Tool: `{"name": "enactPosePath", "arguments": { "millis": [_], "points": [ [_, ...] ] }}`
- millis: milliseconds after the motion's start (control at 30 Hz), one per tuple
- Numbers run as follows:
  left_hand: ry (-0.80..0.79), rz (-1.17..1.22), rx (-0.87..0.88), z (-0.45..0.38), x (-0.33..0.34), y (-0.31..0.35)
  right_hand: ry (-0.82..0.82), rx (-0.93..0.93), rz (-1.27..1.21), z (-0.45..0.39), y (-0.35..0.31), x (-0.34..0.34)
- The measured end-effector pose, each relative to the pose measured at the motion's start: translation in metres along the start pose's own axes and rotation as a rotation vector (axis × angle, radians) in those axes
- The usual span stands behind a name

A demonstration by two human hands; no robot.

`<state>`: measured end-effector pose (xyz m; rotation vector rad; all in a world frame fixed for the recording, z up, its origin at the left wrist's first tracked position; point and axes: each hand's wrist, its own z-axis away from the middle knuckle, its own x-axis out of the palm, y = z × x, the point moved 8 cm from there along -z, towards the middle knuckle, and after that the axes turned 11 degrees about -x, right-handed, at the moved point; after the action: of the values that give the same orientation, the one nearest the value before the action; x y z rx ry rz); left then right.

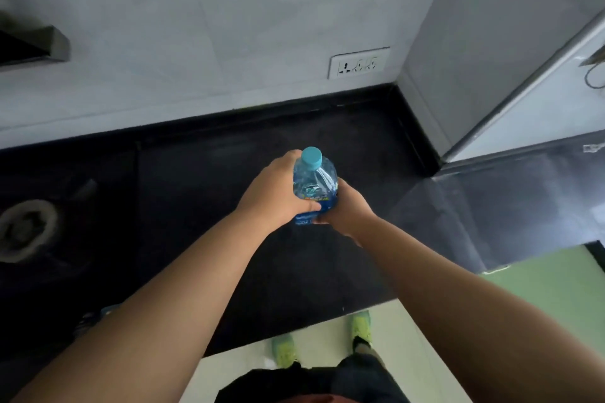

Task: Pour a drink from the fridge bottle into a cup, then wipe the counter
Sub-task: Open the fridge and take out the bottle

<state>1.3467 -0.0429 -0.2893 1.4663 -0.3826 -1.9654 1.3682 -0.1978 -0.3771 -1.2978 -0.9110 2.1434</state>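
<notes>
A clear blue plastic bottle (pixel 315 184) with a light blue cap and a blue label stands upright between both my hands, over the black counter (pixel 203 206). My left hand (pixel 273 188) wraps its left side, fingers curled round the label. From the right, my right hand (pixel 348 209) grips its lower body. The cap is on. No cup is in view.
A gas burner (pixel 26 229) sits at the counter's left edge. A wall socket (pixel 358 63) is on the tiled back wall. At the right stands a white fridge (pixel 537 114) beside the counter's end. A hood corner (pixel 32 42) juts in upper left. Feet in green shoes stand below.
</notes>
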Motion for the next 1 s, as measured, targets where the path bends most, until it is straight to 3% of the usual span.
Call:
{"name": "enactPosePath", "arguments": {
  "millis": [533,733,900,1000],
  "points": [
    [0.056,0.033,-0.146,-0.041,0.035,-0.025,-0.106,0.002,0.041,-0.053,0.029,0.028],
    [0.055,0.035,-0.142,-0.038,0.039,-0.025,-0.21,-0.033,0.245,-0.042,0.013,0.025],
    [-0.041,0.011,-0.218,-0.033,0.037,-0.025,-0.097,-0.001,0.181,-0.025,0.01,-0.002],
    [-0.018,-0.015,-0.262,-0.019,0.028,-0.021,-0.099,-0.012,0.185,-0.013,0.001,-0.017]
  ]
}}
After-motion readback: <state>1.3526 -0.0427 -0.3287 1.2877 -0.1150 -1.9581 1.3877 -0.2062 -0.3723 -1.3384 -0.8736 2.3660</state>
